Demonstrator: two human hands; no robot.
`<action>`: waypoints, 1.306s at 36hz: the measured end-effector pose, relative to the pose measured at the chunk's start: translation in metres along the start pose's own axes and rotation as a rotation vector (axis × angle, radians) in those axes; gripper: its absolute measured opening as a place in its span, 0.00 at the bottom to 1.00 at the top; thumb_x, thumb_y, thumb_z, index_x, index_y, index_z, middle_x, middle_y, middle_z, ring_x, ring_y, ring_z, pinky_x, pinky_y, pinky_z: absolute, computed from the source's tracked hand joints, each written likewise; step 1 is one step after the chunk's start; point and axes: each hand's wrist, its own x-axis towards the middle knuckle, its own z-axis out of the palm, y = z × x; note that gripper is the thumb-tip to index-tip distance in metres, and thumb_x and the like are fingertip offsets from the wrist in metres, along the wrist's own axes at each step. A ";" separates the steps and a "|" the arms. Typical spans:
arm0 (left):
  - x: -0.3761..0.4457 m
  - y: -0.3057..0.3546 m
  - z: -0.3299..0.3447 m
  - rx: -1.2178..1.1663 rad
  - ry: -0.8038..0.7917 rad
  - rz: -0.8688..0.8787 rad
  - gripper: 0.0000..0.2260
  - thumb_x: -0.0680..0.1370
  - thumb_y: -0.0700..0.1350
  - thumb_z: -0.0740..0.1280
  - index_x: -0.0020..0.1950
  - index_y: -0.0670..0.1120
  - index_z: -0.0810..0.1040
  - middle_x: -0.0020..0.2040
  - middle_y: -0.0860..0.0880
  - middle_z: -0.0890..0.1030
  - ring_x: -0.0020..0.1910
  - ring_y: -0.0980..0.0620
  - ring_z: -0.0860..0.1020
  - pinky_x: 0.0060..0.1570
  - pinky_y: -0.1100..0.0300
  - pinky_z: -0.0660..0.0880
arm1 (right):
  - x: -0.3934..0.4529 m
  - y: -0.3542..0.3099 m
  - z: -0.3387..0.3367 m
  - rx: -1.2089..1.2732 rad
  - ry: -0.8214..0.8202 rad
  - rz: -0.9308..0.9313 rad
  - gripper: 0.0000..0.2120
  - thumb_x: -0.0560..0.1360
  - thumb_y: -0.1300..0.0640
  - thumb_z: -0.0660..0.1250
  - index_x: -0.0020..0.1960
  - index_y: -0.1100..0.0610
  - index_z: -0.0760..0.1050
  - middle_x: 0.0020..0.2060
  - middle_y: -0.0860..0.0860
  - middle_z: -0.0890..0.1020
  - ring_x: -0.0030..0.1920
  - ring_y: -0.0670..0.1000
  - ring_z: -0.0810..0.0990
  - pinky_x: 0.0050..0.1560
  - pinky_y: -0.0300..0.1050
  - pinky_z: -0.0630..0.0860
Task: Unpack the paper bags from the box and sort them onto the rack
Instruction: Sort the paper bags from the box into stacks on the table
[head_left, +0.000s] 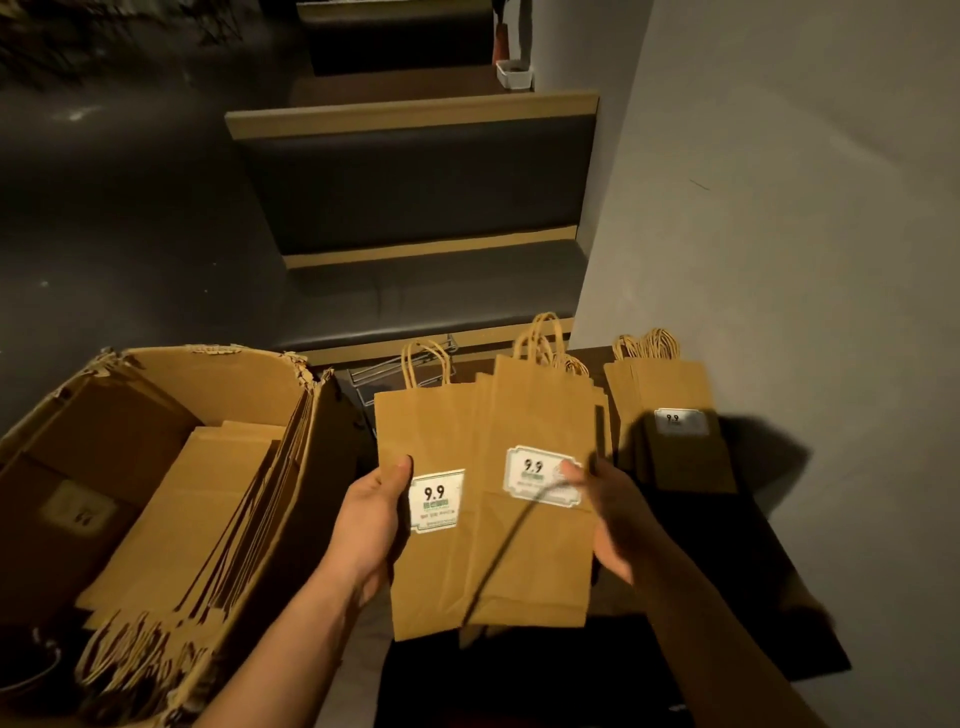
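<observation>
Dim warm light. Grey wall (779, 208) on right, dark glossy floor (130, 208) left. Dark booth seat (415, 182) w/ tan wood trim ahead, another behind it.

A dark table (769, 571) carries a stack of paper bags (675, 447).

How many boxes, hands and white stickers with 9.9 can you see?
Cardboard box: 1
Hands: 2, left hand and right hand
White 9.9 stickers: 3, left sticker, middle sticker, right sticker
Total: 6
</observation>
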 end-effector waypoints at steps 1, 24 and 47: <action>0.001 0.002 -0.003 0.004 -0.005 0.001 0.14 0.83 0.47 0.59 0.55 0.40 0.80 0.51 0.40 0.85 0.48 0.43 0.84 0.52 0.49 0.77 | 0.003 -0.001 -0.007 0.007 0.008 -0.004 0.06 0.79 0.60 0.64 0.48 0.60 0.79 0.49 0.60 0.84 0.50 0.57 0.81 0.52 0.49 0.74; 0.020 -0.048 0.011 0.391 -0.286 0.154 0.13 0.76 0.32 0.68 0.59 0.39 0.77 0.38 0.54 0.85 0.35 0.61 0.80 0.38 0.67 0.76 | -0.009 0.048 0.017 -0.160 -0.082 -0.133 0.29 0.78 0.55 0.67 0.75 0.53 0.59 0.68 0.42 0.64 0.73 0.49 0.63 0.69 0.41 0.62; 0.025 -0.064 -0.002 0.480 -0.242 0.183 0.12 0.72 0.32 0.73 0.51 0.47 0.81 0.47 0.52 0.85 0.48 0.57 0.82 0.52 0.63 0.77 | -0.008 0.077 0.006 -0.454 -0.090 -0.072 0.25 0.71 0.41 0.69 0.66 0.43 0.70 0.59 0.41 0.79 0.64 0.43 0.75 0.66 0.50 0.72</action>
